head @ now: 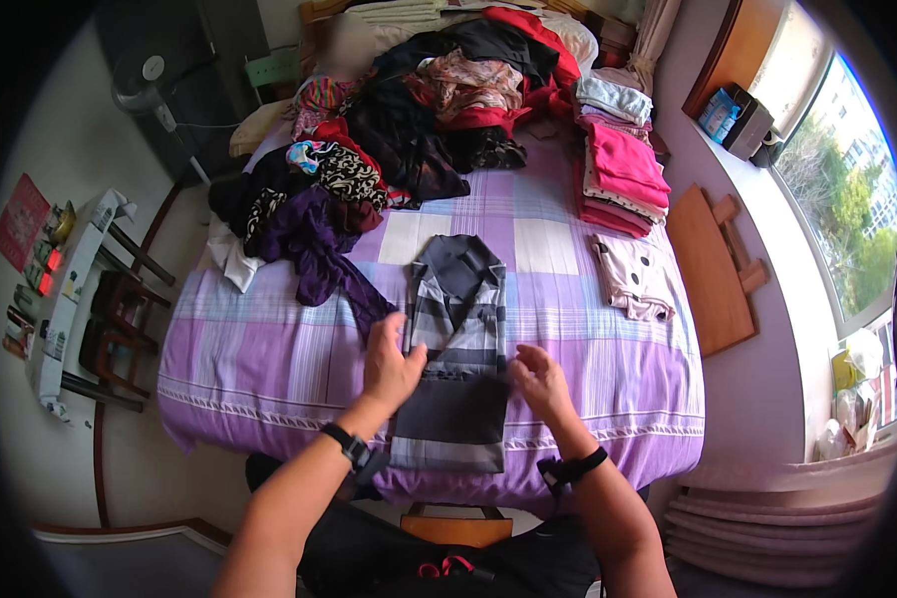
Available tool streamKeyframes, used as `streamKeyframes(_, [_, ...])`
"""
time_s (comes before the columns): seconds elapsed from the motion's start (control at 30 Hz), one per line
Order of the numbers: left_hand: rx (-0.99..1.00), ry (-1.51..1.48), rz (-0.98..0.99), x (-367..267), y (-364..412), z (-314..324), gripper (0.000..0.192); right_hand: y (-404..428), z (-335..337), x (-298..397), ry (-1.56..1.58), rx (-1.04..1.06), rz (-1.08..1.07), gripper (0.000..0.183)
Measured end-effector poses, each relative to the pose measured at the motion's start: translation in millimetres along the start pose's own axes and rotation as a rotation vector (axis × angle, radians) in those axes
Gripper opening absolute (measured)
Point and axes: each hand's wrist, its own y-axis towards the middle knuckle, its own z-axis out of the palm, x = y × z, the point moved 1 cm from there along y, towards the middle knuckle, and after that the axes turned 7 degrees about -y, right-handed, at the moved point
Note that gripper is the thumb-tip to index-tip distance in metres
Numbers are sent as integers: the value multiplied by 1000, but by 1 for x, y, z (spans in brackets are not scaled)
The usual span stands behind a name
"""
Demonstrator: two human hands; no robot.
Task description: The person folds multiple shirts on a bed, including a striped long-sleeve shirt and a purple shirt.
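Note:
A grey, black and white striped garment (460,351) lies flat on the bed in a long narrow strip, its sides folded in and its dark collar at the far end. My left hand (394,366) is over its left edge with fingers apart, close to a dark purple garment (310,232). At its right edge, my right hand (542,377) hovers with curled fingers and nothing seen in it. Both wrists carry black bands.
Unfolded clothes (418,119) are heaped at the bed's far left and middle. Folded clothes (626,168) form a stack at the far right, with a polka-dot garment (635,276) nearer. A wooden chair (456,528) stands at the bed's near edge. A fan (153,93) stands left.

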Motion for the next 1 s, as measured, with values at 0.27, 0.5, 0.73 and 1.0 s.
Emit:
streamKeyframes(0.27, [379,-655,-761,71,132,24,25,116,9,-7,513,254,351,42])
streamKeyframes(0.5, [596,-977,-937,73,164,36,20,162,28,13,825,413,471,25])
streamKeyframes(0.73, [667,-1244,-896,73,165,36,34,176,32,15,866,506,497,16])
streamKeyframes(1.0, [468,-1022,-862,79,155,45,25,174,33,12,923,458,463,19])
